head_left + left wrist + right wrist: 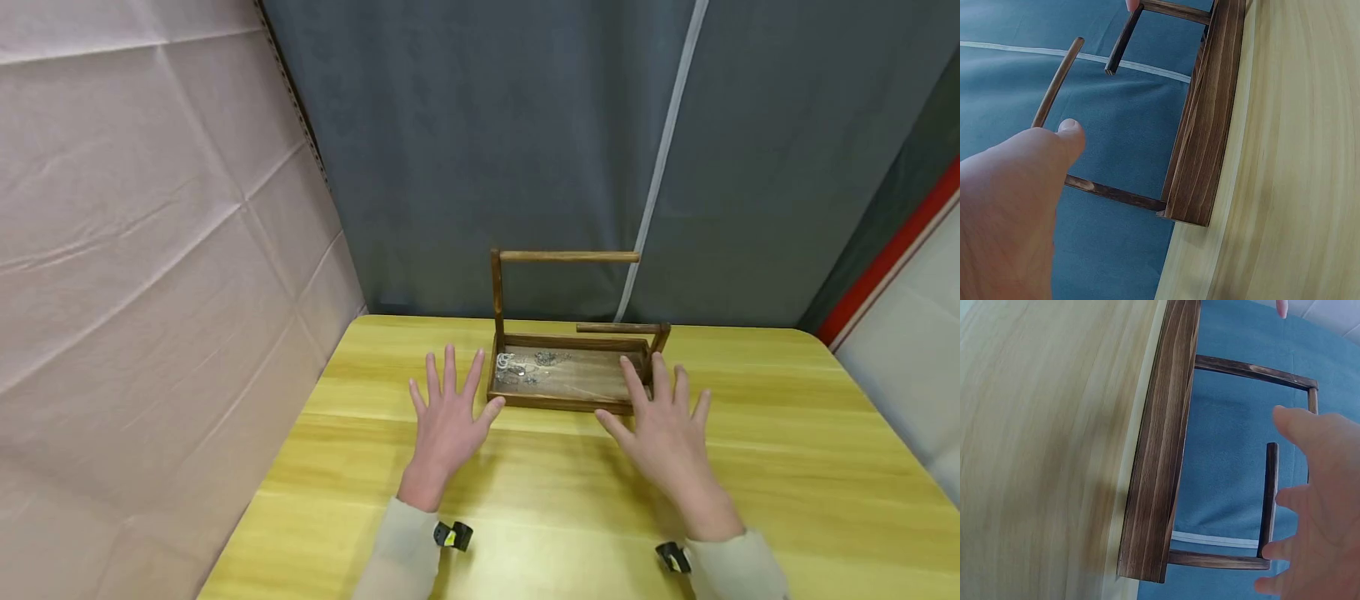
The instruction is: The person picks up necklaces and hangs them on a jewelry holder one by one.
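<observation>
Flanking one wooden tray, left hand spread flat; right hand spread, two hands holding nothing

Dark wooden tray stand, two rails, upright on table, jewellery inside

**Wood, cloth and a little metal**

Yellow wood-grain table, smooth with a soft sheen, streaked lighter and darker along its length. Dark brown wooden stand at 12 o'clock on the table, stained and matt, grain plainly showing, edges scorched-looking in the wrist views; rails of the same rough-stained wood. Inside its tray at 9 o'clock, silvery metal jewellery, glinting, too small to tell apart. Behind, grey-blue cloth backdrop, matt and felt-like. At 9 o'clock, pale pinkish sheet, creased in folds, faintly glossy. Beige knit sleeves, matt.
</observation>
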